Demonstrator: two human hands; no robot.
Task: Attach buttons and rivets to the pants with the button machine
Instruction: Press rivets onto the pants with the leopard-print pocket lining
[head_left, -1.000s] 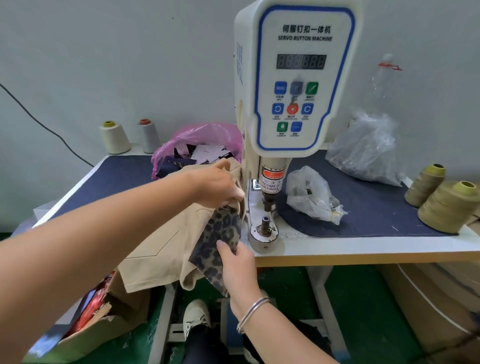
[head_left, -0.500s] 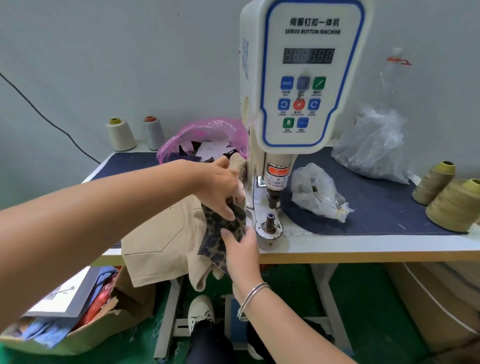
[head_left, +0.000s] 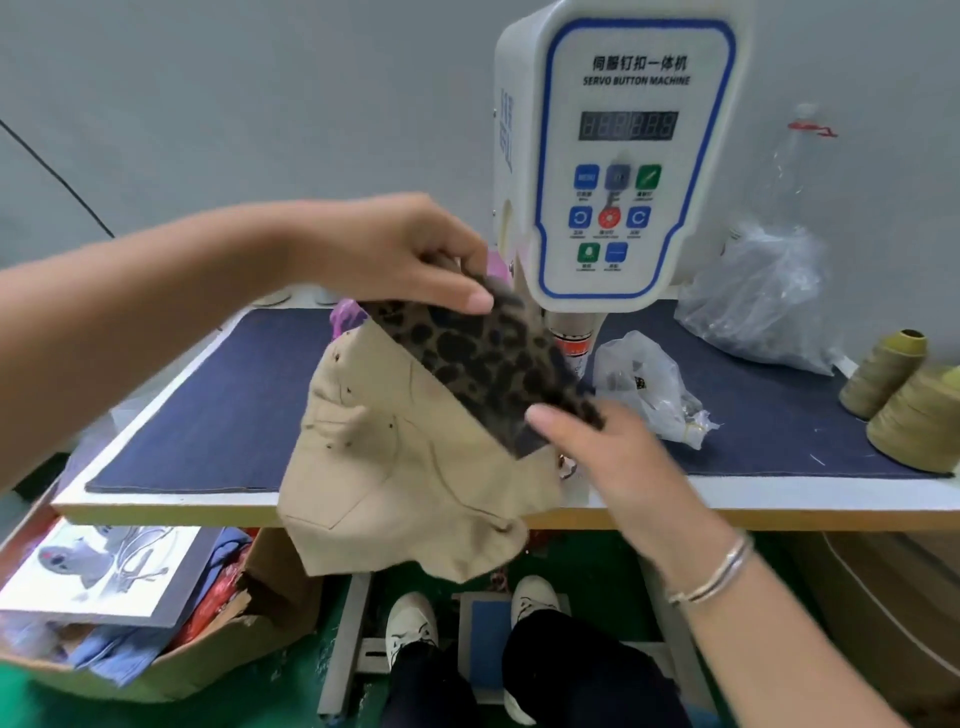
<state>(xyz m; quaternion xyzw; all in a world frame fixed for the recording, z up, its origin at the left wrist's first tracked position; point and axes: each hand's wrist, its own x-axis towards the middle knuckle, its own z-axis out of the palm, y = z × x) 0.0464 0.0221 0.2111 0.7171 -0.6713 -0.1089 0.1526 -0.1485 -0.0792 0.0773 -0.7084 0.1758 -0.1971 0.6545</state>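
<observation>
Hanging in the air before the machine (head_left: 623, 156), the pants (head_left: 405, 467) show a leopard lining stretched between both hands. Left hand (head_left: 395, 254) pinches its upper end; right hand (head_left: 597, 441) pinches the lower end above the table (head_left: 779, 499).

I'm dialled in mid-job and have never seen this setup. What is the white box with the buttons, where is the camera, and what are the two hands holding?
This single view comes from a camera worn on the person's head, looking down at their own hands. The white box is a servo button machine, as its label says; it stands on a table with a dark blue mat. The left hand and the right hand hold tan pants up in front of the machine by a leopard-print band, pinched at each end. Also on the table: a small plastic bag, a larger clear bag and thread cones.
</observation>
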